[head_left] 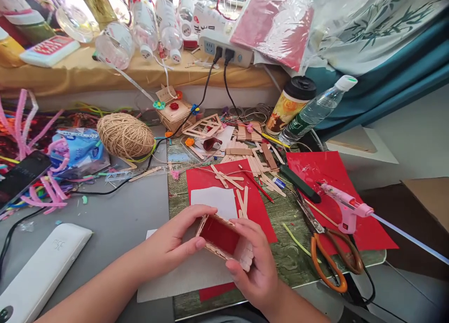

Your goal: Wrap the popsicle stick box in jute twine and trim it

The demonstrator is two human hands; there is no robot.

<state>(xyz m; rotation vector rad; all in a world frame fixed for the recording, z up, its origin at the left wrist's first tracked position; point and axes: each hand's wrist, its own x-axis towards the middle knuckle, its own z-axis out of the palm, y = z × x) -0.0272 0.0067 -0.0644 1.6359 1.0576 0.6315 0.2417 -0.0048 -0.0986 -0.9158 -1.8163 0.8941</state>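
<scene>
Between my two hands is a small open box made of wooden craft sticks (224,253), with a red inside showing through its open top. My left hand (182,236) grips the box's left end, thumb at the near rim and fingers along the far side. Around the right end wraps my right hand (257,260), its thumb on the near side. Under the box lie white paper (182,281) and a red sheet (261,220). Loose craft sticks (242,201) rest just beyond my hands, next to a red pencil (256,183).
To the right are orange-handled scissors (319,253) and a pink glue gun (345,206) on another red sheet (372,229). A water bottle (315,110) and a lidded cup (289,103) stand behind. Twine (125,135), a finished stick box (175,112) and a white power bank (47,271) occupy the left.
</scene>
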